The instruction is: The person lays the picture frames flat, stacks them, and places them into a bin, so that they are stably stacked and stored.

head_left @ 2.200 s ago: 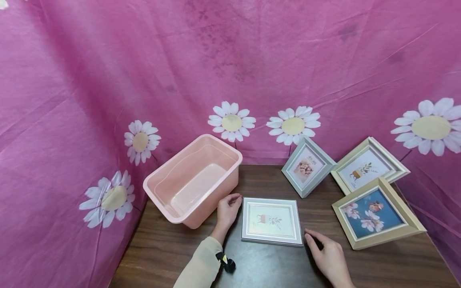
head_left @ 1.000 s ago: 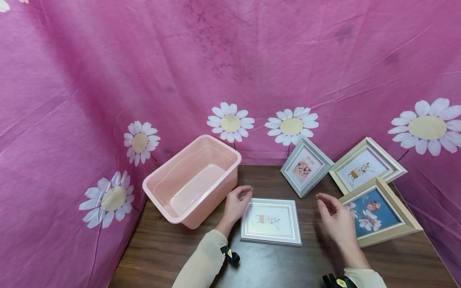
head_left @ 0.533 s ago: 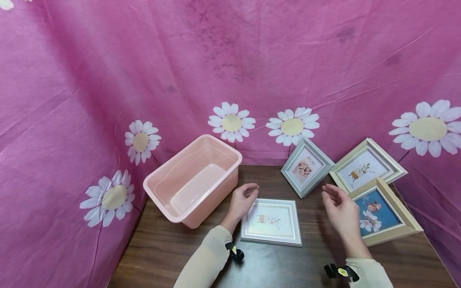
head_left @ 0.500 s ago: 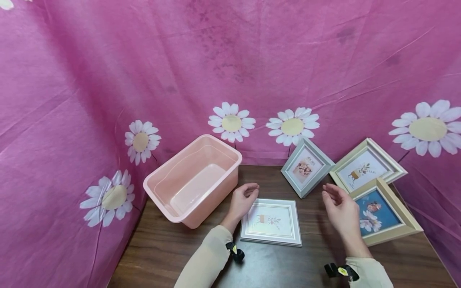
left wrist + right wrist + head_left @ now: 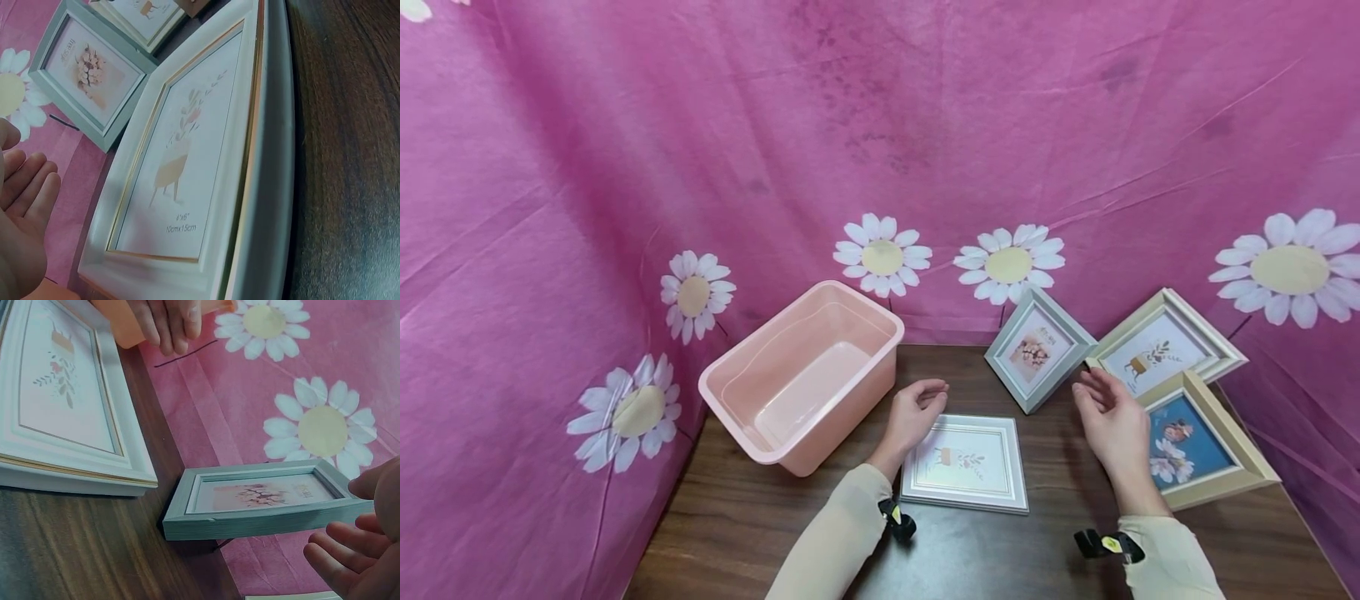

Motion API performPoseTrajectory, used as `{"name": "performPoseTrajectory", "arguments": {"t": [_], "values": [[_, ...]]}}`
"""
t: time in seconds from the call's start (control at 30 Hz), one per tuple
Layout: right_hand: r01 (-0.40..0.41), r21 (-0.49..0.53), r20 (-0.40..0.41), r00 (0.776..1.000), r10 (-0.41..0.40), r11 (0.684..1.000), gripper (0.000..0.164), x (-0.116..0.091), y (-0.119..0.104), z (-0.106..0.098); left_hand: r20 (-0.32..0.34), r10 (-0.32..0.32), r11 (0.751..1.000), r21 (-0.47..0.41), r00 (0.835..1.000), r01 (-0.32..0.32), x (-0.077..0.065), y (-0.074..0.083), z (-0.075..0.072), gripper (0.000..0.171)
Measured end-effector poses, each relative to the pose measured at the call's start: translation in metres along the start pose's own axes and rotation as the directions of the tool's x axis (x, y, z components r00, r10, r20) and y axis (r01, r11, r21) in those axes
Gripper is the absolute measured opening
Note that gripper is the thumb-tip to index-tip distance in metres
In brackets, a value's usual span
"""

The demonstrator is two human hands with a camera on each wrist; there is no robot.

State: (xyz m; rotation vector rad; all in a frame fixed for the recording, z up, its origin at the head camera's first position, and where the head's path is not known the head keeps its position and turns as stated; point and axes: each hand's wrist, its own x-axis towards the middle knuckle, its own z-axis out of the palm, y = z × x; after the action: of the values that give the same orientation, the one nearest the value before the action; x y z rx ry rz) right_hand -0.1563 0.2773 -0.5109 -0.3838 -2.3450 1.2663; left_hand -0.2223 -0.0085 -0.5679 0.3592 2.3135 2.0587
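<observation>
My left hand (image 5: pixel 917 412) hovers by the top left corner of a white picture frame (image 5: pixel 966 462), its fingers loosely bent and holding nothing. That frame lies face up on the wooden table. On the right, my right hand (image 5: pixel 1114 425) is in the air with relaxed fingers. It partly covers a tan picture frame (image 5: pixel 1195 446) with a blue flower picture. A grey-green picture frame (image 5: pixel 1036 350) stands tilted on a corner, close to the right hand's fingertips (image 5: pixel 331 556) in the right wrist view. Behind the tan frame leans a cream picture frame (image 5: pixel 1161 354).
A pink plastic bin (image 5: pixel 842 417) stands left of the white frame, nothing seen inside. A pink cloth (image 5: pixel 925 125) with daisies hangs behind and beside the dark wooden table (image 5: pixel 977 558). Black straps with cameras (image 5: pixel 897 521) are on both wrists.
Both hands have risen from beside the white frame and moved farther back; the left also shifted right, the right toward the tan and cream frames. The frames and bin have stayed put.
</observation>
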Motion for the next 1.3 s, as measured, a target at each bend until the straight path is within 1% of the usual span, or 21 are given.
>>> {"name": "performPoseTrajectory", "arguments": {"t": [0.1,0.3,0.5,0.63,0.77,0.87,0.97,1.1,1.3], "values": [[-0.004,0.003,0.01,1.0,0.004,1.0,0.05,0.006,0.001,0.0,-0.002,-0.005,1.0,0.007,1.0,0.005,0.001,-0.001,0.003,0.025],[-0.072,0.023,0.056,0.996,0.07,0.997,0.057,0.015,-0.001,-0.001,0.018,-0.03,0.999,0.02,0.999,0.029,0.003,-0.003,0.008,0.03],[-0.127,-0.008,0.093,0.987,0.127,0.992,0.065,0.024,0.002,0.001,0.028,-0.033,0.999,0.015,0.999,0.032,0.003,-0.003,0.013,0.03],[-0.149,-0.031,0.103,0.983,0.151,0.988,0.068,0.027,0.005,0.003,0.039,-0.027,0.999,0.031,0.999,0.026,0.004,-0.003,0.015,0.032],[-0.12,-0.04,0.087,0.989,0.123,0.992,0.064,0.031,0.009,0.006,0.059,-0.023,0.999,0.031,0.998,0.021,0.005,-0.002,0.017,0.033],[-0.076,-0.052,0.073,0.994,0.08,0.996,0.059,0.034,0.011,0.011,0.08,-0.04,0.999,0.037,0.996,0.037,0.005,0.0,0.018,0.035],[-0.056,-0.061,0.056,0.997,0.06,0.997,0.055,0.037,0.012,0.016,0.091,-0.059,0.997,0.047,0.994,0.054,0.003,0.001,0.018,0.037],[-0.075,-0.071,0.036,0.996,0.078,0.995,0.049,0.04,0.013,0.019,0.095,-0.076,0.996,0.062,0.993,0.07,0.002,0.001,0.018,0.039],[-0.103,-0.059,0.023,0.994,0.104,0.993,0.045,0.039,0.014,0.019,0.089,-0.071,0.996,0.059,0.993,0.066,0.002,0.0,0.017,0.038]]}}
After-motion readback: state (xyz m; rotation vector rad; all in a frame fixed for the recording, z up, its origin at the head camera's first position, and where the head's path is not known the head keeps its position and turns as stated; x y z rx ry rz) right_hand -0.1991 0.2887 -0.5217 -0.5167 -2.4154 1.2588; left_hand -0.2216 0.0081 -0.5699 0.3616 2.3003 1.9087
